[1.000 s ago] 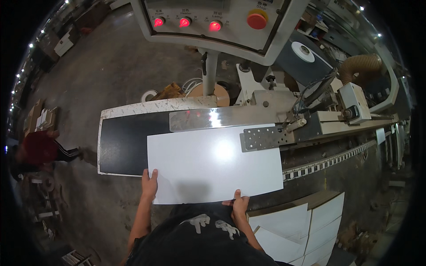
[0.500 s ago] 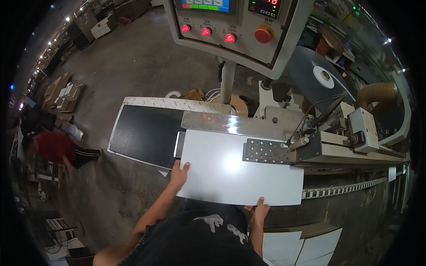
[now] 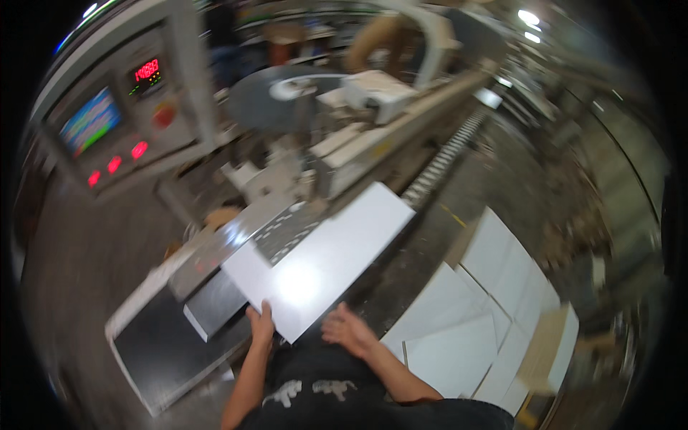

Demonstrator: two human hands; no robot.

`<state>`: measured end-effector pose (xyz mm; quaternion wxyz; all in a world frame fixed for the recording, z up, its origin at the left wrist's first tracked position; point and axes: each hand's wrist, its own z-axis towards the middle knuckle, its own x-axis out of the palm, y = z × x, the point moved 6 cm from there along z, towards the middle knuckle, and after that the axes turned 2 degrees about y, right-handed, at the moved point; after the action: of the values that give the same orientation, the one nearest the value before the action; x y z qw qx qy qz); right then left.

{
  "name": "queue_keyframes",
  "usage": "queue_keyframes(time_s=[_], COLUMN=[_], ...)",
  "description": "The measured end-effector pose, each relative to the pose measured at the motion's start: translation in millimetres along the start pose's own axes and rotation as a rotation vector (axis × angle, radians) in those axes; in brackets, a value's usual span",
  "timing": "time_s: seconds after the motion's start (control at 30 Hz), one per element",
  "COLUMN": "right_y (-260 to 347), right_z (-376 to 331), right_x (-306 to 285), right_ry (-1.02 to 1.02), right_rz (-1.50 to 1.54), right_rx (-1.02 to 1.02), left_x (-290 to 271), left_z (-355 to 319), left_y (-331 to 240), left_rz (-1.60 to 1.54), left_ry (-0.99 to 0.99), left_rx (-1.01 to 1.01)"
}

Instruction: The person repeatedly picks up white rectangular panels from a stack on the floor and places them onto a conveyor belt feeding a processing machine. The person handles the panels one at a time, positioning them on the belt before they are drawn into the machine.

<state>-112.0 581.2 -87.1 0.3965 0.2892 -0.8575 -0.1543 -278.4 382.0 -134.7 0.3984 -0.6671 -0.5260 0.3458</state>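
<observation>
A flat white panel (image 3: 337,244) lies on the machine's bed, part of it under a perforated metal plate (image 3: 287,233). My left hand (image 3: 261,324) is at the panel's near left corner, its thumb over the edge and its fingers closed against the end. My right hand (image 3: 350,331) is off the panel, just beyond its near long edge, with the fingers apart and nothing in them. A metal block with a pale edge (image 3: 215,301) sits on the black table top, left of the panel's end.
On the left stands a control panel (image 3: 122,107) with a screen, lit red knobs and a red button. A chain conveyor (image 3: 444,161) runs away beyond the panel. At my right is a stack of white boards (image 3: 451,351). A large grey reel (image 3: 265,100) stands behind the machine.
My view has swung to the right. The white panel has slid further along into the machine. My right hand has let go of its near edge; the left stays at its end.
</observation>
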Motion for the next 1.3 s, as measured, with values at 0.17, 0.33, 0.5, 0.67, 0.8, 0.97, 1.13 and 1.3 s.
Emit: queue_keyframes(time_s=[0.17, 0.33, 0.5, 0.67, 0.8, 0.97, 1.13, 1.3], right_y=[-19, -38, -158, -291, -351, -367, -326, -302], right_z=[2, -14, -52, -134, -165, -180, -196, -233], right_x=[61, -55, -232, -411, -522, -583, -563, -528], right_ry=[0.143, -0.043, -0.561, -1.229, -1.415, -1.483, -1.415, -1.428], right_rz=[0.209, 0.326, 0.419, 0.467, 0.421, 0.571, 0.226, 0.194], right_rx=[-0.214, -0.344, -0.244, -0.191, -0.047, 0.059, 0.268, 0.219], left_x=[1, 27, 47, 60, 52, 55, 87, 61], left_z=[-54, -104, -139, -170, -196, -257, -333, -353], left_y=[-32, -53, -68, -47, 16, 80, 77, 94], left_rz=[0.125, 0.533, 0.566, 0.558, 0.54, 0.852, 1.221, 1.128], left_ry=[0.12, 0.252, 0.477, 0.508, 0.467, 0.572, 0.669, 0.567], left_rx=[0.359, 0.73, 0.805, 0.753, 0.565, 0.294, 0.172, 0.02])
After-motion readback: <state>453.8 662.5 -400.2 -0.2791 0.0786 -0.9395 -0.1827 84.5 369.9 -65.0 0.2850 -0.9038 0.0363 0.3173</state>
